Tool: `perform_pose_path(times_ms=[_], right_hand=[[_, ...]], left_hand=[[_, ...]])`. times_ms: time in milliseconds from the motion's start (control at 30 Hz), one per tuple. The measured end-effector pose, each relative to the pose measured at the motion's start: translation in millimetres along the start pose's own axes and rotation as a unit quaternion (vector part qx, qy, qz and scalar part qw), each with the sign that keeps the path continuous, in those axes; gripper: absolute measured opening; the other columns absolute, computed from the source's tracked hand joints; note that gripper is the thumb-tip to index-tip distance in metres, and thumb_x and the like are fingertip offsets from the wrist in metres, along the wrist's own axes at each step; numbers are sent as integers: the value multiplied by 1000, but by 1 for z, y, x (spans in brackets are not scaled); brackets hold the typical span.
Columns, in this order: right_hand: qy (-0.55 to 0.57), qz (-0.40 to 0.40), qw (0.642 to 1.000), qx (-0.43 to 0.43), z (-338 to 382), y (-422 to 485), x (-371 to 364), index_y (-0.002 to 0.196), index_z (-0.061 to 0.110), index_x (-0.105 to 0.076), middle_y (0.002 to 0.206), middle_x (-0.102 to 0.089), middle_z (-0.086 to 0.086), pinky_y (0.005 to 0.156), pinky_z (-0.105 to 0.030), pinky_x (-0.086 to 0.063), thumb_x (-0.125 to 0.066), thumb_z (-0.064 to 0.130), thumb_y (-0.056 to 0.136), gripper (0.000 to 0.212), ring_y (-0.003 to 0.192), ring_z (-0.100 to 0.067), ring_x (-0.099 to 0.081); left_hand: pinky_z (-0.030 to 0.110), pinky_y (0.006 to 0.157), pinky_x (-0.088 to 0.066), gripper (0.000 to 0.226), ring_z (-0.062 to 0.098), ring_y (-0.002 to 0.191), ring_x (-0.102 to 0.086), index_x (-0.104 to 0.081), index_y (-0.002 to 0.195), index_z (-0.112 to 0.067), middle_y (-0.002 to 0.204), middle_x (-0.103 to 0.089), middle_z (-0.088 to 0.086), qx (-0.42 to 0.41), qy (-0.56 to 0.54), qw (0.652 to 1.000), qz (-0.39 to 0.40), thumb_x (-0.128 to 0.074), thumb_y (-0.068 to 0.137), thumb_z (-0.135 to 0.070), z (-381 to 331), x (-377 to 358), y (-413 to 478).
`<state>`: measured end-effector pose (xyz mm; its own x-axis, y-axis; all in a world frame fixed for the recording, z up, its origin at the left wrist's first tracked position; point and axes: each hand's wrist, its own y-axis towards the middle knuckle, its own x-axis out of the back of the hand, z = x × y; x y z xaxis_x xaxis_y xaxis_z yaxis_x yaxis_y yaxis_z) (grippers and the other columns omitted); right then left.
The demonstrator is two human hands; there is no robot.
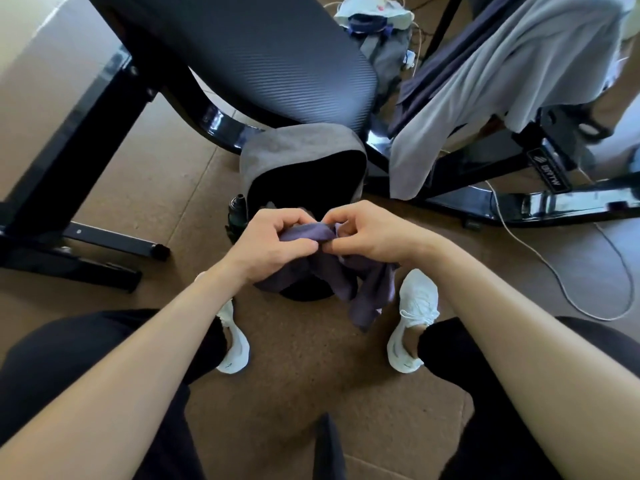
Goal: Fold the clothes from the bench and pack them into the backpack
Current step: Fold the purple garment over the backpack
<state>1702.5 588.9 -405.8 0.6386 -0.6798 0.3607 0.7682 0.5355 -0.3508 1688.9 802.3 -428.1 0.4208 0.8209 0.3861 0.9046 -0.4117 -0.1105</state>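
A grey backpack (298, 143) stands open on the floor between my feet and the bench, its dark inside showing. Both hands meet just in front of its opening. My left hand (277, 237) and my right hand (367, 233) each pinch the top edge of a purple garment (363, 289), which hangs down crumpled over the backpack's near side. A light grey garment (485, 81) and a dark navy one (436, 64) are draped over the frame at the right.
The black padded bench seat (249, 53) slopes above the backpack, its black metal legs (69, 161) spreading left and right. A dark bottle (237, 216) sits in the backpack's side pocket. More cloth and a grey bag (377, 26) lie behind. A white cord (554, 265) trails across the floor at right.
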Motion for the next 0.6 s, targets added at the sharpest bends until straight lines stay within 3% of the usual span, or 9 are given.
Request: perform_pose_path(times_ms=[33,133,200,267,333,400,500,600], right_hand=[[7,-20,1000,-8,-1,1,1,93,11,-70,53,-55,13,59,-22,-40,-72,6,89,7,56,-4,-48],[39,-129,990,-39,-8,7,4,83,9,-67,51,-51,14,52,-14,-33,-71,3,88,9,49,2,-41],[77,-207,973,-67,-13,11,8,87,5,-69,63,-57,2,60,-21,-39,-70,6,88,2,60,-6,-47],[141,-273,946,-100,-18,13,15,91,5,-71,78,-63,-6,70,-28,-46,-68,6,89,4,73,-12,-56],[231,-306,916,-119,-19,15,18,93,9,-73,87,-69,-7,74,-27,-53,-66,3,91,9,80,-14,-63],[298,-309,896,-113,-17,16,19,101,12,-73,92,-71,-7,73,-24,-55,-64,0,93,18,83,-15,-67],[410,-241,875,-94,-12,17,18,125,16,-66,92,-67,-11,71,-24,-58,-56,-1,99,33,82,-18,-65],[471,-157,866,-61,-3,13,17,119,11,-66,86,-58,-9,68,-25,-58,-41,-11,99,40,77,-17,-62]], left_hand=[[21,72,-47,14,1,74,-60,-76,94,-13,77,-71,-8,12,11,1000,-11,-75,80,-13,3,1,1],[26,65,-45,14,-1,61,-55,-74,78,-27,61,-63,-19,70,43,994,-77,-84,75,-18,17,6,3],[32,65,-49,16,5,64,-59,-72,73,-28,64,-66,-15,102,49,986,-122,-88,70,-29,24,12,3],[31,64,-48,20,7,65,-58,-71,73,-24,68,-66,-9,109,18,982,-151,-91,73,-26,23,16,3],[24,63,-47,17,6,66,-59,-70,77,-19,71,-66,-4,96,-54,979,-169,-87,79,-18,16,17,2],[20,65,-49,13,6,69,-62,-69,84,-19,75,-69,-3,76,-113,974,-179,-81,85,-13,8,15,2],[22,68,-54,8,10,78,-67,-68,94,-19,83,-72,-2,50,-121,976,-171,-74,92,-14,4,14,2],[30,73,-57,10,14,83,-69,-67,104,-8,88,-73,4,43,-127,976,-170,-71,94,-9,0,10,3]])
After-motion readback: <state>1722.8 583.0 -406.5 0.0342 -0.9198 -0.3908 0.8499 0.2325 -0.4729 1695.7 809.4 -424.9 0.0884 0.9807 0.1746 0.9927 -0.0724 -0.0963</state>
